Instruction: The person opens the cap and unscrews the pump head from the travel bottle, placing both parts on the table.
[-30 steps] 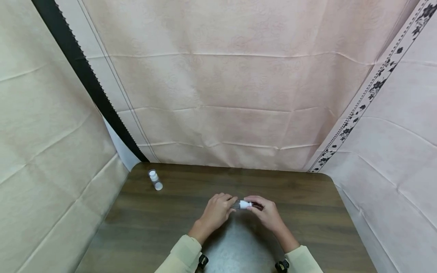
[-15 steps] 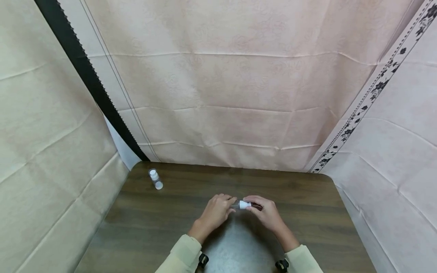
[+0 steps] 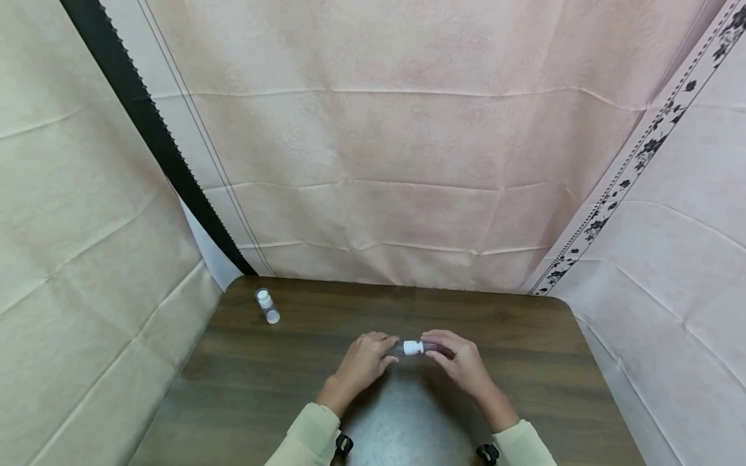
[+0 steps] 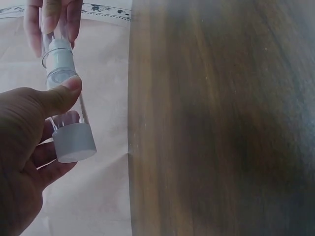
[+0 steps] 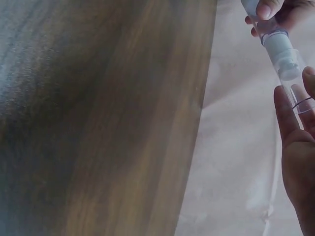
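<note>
Between my two hands lies a small clear pump bottle (image 3: 412, 348) with a white collar, held sideways above the table. My left hand (image 3: 362, 362) grips its clear body, thumb on one side and fingers behind; the white base (image 4: 75, 142) pokes out below them. My right hand (image 3: 463, 367) pinches the clear cap (image 3: 429, 346) at the other end. Through that cap a pale nozzle (image 5: 288, 71) shows in the right wrist view. Whether the cap's rim touches the collar is hard to tell. A second, similar bottle (image 3: 267, 307) is at the table's far left.
The brown wooden table (image 3: 501, 323) has rounded far corners. Pale creased cloth (image 3: 373, 155) hangs behind it and along both sides. A black strip (image 3: 157, 142) runs down the cloth at left, a floral border (image 3: 635, 162) at right.
My right hand has shifted slightly right with the cap, while my left hand and the bottle have moved slightly left. More of the cap shows between the white collar and my right fingers.
</note>
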